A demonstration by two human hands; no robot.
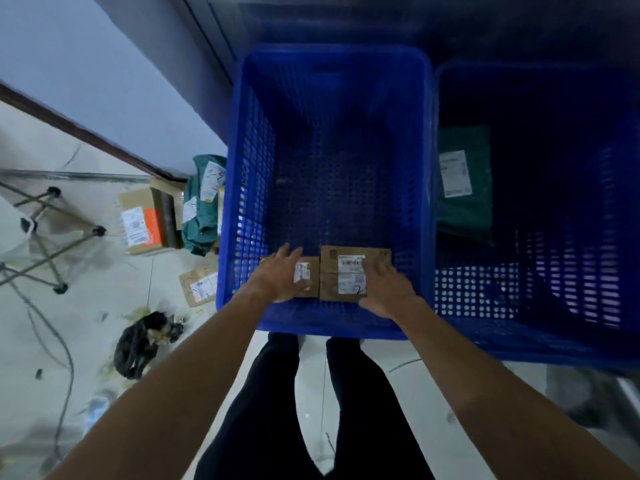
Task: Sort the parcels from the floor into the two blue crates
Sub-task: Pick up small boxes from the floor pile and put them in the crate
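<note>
Two cardboard parcels inside the left blue crate (242,188), at its near edge.
Left hand (280,277) lies flat on the smaller box (309,277); right hand (386,289) grips the larger box (346,273), long axis pointing away.

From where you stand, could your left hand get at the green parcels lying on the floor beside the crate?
Probably yes: the left hand is over a small box in the left crate, and the green parcels lie just outside its wall, with nothing above them.
</note>
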